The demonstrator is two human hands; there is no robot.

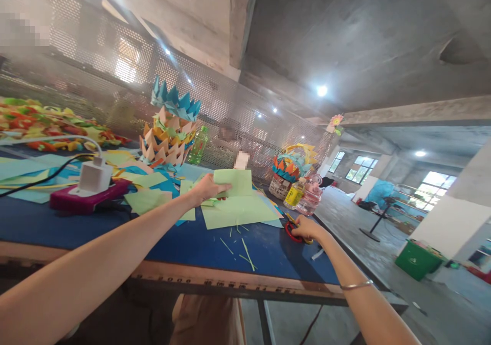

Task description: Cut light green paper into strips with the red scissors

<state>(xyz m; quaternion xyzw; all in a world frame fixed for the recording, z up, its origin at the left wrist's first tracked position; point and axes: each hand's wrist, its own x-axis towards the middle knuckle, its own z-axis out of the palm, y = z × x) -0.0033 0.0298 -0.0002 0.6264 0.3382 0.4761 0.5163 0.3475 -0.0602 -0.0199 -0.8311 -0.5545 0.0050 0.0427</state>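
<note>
My left hand (209,189) pinches a small light green sheet of paper (236,180), held up above the table. Beneath it lies a larger light green sheet (238,214) on the blue tabletop (172,250). At the right, my right hand (308,228) is closed on a pair of scissors (293,230) with red and yellow on the handles; they are at table height, beside the paper's right corner. Thin green paper strips (248,254) are scattered in front of the large sheet.
A magenta power strip (72,202) carries a white charger (95,175) at left, among coloured paper. Tiered paper crowns (169,151) stand behind. A yellow-labelled bottle (294,194) and a pink bottle (310,199) stand near the right edge. A perforated screen (215,89) backs the table.
</note>
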